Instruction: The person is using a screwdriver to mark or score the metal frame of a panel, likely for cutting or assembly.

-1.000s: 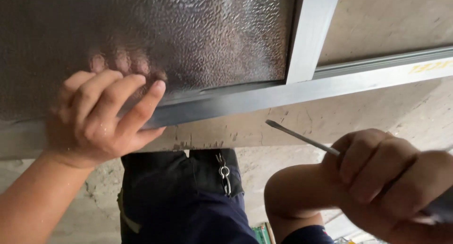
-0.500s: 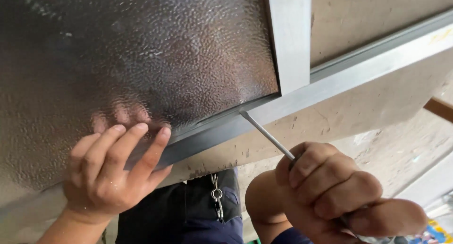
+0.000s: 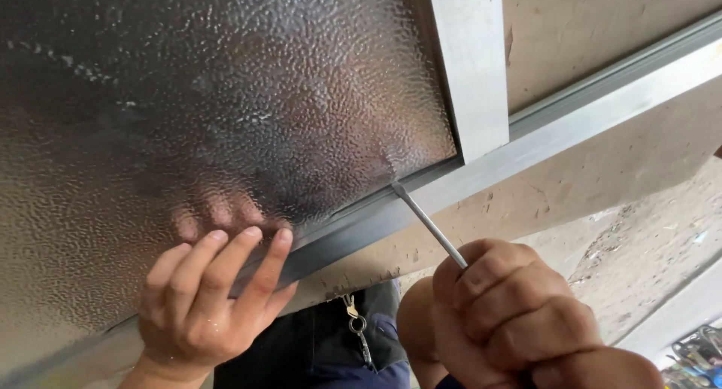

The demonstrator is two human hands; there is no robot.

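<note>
Right hand (image 3: 519,321) fisted tight round a screwdriver (image 3: 427,222), shaft slanting up-left from the knuckles, tip at the glass (image 3: 226,95)'s lower right corner against the frame (image 3: 481,174); left hand (image 3: 207,302), fingers together, flat on the lower edge.

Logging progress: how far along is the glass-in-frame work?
Done: textured glass pane sits in the aluminium frame. In hand: right hand has the screwdriver tip at the pane's lower corner, where glass meets the bottom rail; left hand steadies the glass edge. Left: cannot tell whether the edge is fully seated.
</note>
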